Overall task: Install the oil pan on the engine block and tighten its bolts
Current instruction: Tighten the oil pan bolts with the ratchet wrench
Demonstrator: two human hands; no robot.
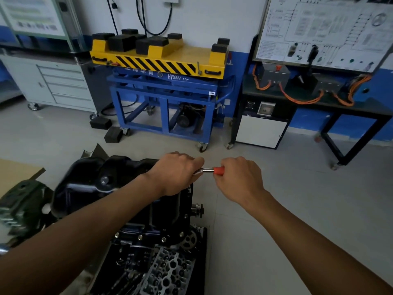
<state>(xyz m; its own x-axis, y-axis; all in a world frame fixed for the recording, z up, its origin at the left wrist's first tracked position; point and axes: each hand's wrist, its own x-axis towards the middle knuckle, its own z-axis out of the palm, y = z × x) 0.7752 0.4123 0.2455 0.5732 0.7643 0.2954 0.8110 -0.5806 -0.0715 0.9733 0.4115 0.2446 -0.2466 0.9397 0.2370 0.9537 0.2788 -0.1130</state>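
Head view: the oil pan [91, 177], judged stiff, heavy and best held by its rim, is seated on the engine block [168, 211], while a ratchet [218, 170] is gripped near its head by the left hand [176, 173] and at its orange handle by the right hand [239, 177].

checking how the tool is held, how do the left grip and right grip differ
The left grip holds the tool by its metal end, above the oil pan edge; the right grip holds its orange handle, out over the floor. The left grip hides the tool's working end; the right grip leaves the handle tip showing. Both curl round the same tool, backs upward.
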